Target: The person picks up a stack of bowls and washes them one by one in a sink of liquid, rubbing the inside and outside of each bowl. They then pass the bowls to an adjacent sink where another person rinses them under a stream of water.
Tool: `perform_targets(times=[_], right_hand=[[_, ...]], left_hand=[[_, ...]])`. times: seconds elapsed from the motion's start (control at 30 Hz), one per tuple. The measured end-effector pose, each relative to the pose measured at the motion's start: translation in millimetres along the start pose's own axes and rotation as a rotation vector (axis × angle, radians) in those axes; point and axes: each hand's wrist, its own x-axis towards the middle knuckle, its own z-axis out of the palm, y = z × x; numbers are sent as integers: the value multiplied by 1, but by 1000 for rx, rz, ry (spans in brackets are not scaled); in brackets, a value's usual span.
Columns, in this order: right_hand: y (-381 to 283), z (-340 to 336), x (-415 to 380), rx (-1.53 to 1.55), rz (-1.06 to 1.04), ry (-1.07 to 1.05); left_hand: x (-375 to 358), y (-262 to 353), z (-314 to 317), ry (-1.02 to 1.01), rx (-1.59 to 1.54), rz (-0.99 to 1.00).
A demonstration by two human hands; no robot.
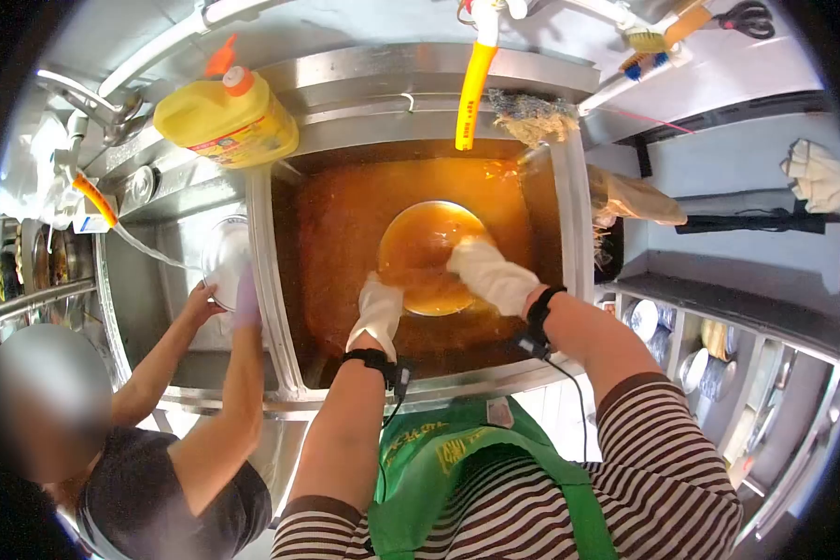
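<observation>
A round plate [429, 229] lies partly under the brown-orange water of the middle sink [574, 224]. My left hand [379, 306], in a white glove, grips its lower left edge, with the fingertips under the water. My right hand [495, 273], also in a white glove, presses on the right part of the plate with its fingers drawn together. Whatever lies under those fingers is hidden. Black bands with cables circle both my wrists.
At the left sink [159, 317], a co-worker [173, 467] holds a white dish [224, 261] near a thin hose. A yellow jug [229, 121] stands on the back ledge. An orange-yellow hose [476, 93] hangs over the middle sink, beside a scouring mesh [535, 117]. Dishes fill racks at right.
</observation>
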Motion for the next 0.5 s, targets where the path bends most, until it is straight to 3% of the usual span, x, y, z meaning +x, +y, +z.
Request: perform_targets(times=[0.03,0.07,0.13,0.23,0.27,0.33,0.4,0.43,0.5], right_hand=[[-1,-25,-3,-113,-70,145],[-19,-39,-6,688,418,349],[-39,-75,14,666,446,290],[-37,-11,42,-339,-164,632],[-51,-7,49,86,-91,605],[-77,5,62,464,-20,479],[-77,16,63,273,-143,314],[-78,1,47,270,-141,317],[-70,-17,10,285,-62,-29]], left_hand=[[-2,6,-2,-4,-1,3],[-6,10,-4,-34,49,-36],[-17,18,-12,-63,108,-79],[-18,17,-12,-61,98,-73],[-10,10,-8,-67,37,-30],[1,-5,3,-82,-19,12],[8,-8,5,80,46,-23],[6,-4,0,80,46,-18],[-3,4,-14,-21,82,-32]])
